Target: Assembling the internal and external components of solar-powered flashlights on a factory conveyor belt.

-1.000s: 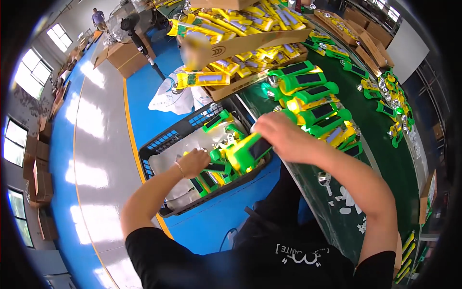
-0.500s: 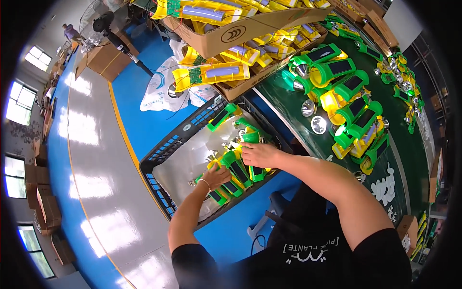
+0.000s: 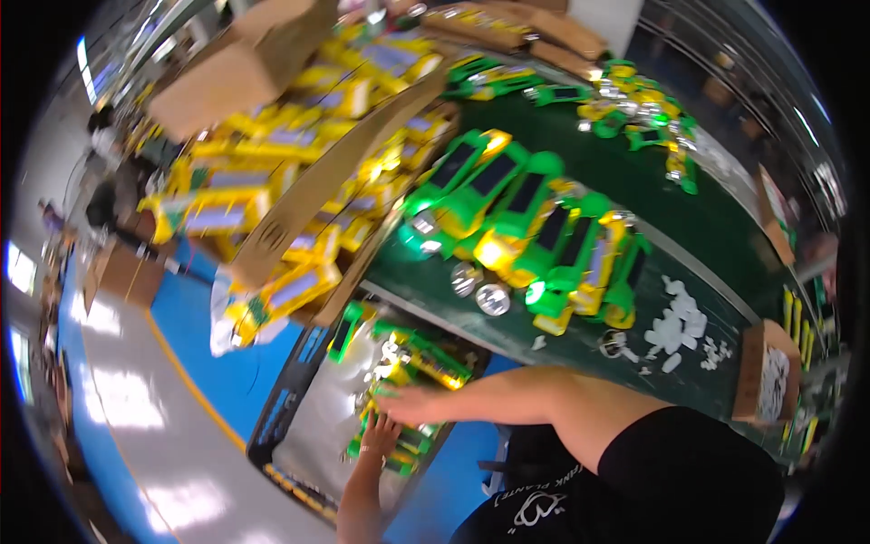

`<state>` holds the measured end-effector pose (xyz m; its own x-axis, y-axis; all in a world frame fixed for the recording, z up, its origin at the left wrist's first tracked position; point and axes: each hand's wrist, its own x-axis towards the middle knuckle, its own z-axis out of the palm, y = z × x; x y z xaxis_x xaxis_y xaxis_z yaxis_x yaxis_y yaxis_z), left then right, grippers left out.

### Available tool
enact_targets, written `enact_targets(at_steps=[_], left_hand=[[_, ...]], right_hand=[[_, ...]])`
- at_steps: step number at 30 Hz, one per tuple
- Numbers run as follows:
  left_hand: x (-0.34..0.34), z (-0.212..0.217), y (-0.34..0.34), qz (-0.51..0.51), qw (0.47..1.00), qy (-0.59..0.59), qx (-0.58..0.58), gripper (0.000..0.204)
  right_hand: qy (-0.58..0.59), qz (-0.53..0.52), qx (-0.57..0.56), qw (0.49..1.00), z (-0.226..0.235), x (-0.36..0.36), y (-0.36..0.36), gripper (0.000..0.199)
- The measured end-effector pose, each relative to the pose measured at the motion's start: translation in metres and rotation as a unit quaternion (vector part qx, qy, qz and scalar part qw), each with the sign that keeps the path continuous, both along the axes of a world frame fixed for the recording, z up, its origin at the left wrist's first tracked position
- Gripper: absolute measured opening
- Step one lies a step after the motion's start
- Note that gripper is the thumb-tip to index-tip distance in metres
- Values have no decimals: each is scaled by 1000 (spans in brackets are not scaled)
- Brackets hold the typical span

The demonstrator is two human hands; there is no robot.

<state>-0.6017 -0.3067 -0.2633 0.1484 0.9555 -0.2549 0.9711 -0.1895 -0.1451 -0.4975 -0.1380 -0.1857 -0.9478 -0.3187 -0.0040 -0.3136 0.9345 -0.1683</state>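
Both my hands are inside a black plastic crate (image 3: 265, 426) lined with a pale sheet. Green and yellow solar lamps (image 3: 439, 364) with dark panels and shiny reflectors lie in it. My right hand (image 3: 410, 404) reaches across from the right, its fingers stretched out over the lamps in the middle. Just below it, my left hand (image 3: 380, 435) rests on the lower lamps, fingers pointing up and apart. The two hands nearly meet. Blur and overlap hide what lies right under the fingers. A single lamp (image 3: 345, 333) lies at the crate's upper corner.
On the green workbench (image 3: 435, 313) stands a row of similar lamps (image 3: 535, 227), with loose reflectors (image 3: 492, 299) and white pieces (image 3: 677, 319) nearby. Cardboard boxes (image 3: 313, 195) heaped with yellow housings overhang the crate's far side. Another carton (image 3: 766, 374) sits at right.
My view has swung toward the bench, so the crate appears lower. My right hand has moved left across the lamps, close to my left hand. The lamps beneath have shifted little.
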Motion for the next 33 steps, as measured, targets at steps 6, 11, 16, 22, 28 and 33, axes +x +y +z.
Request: enact_targets(at_steps=[6, 11, 16, 22, 28, 33], left_hand=[[-29, -25, -14, 97, 972, -185, -110, 56], [27, 79, 38, 92, 985, -142, 13, 56], [94, 154, 57, 111, 973, -189, 67, 59], [193, 256, 139, -79, 896, -256, 353, 30], [234, 316, 204, -66, 849, -337, 401, 24], [284, 334, 265, -82, 795, -510, 318, 29]], right_hand=[[190, 82, -97, 974, 191, 34, 10, 29], [232, -144, -377, 885, 295, 155, 156, 25], [340, -613, 172, 692, 274, 365, 360, 25], [129, -927, -34, 351, 210, 487, 500, 54], [54, -924, -159, 344, 182, 523, 558, 49], [18, -890, -239, 388, 198, 533, 542, 29]])
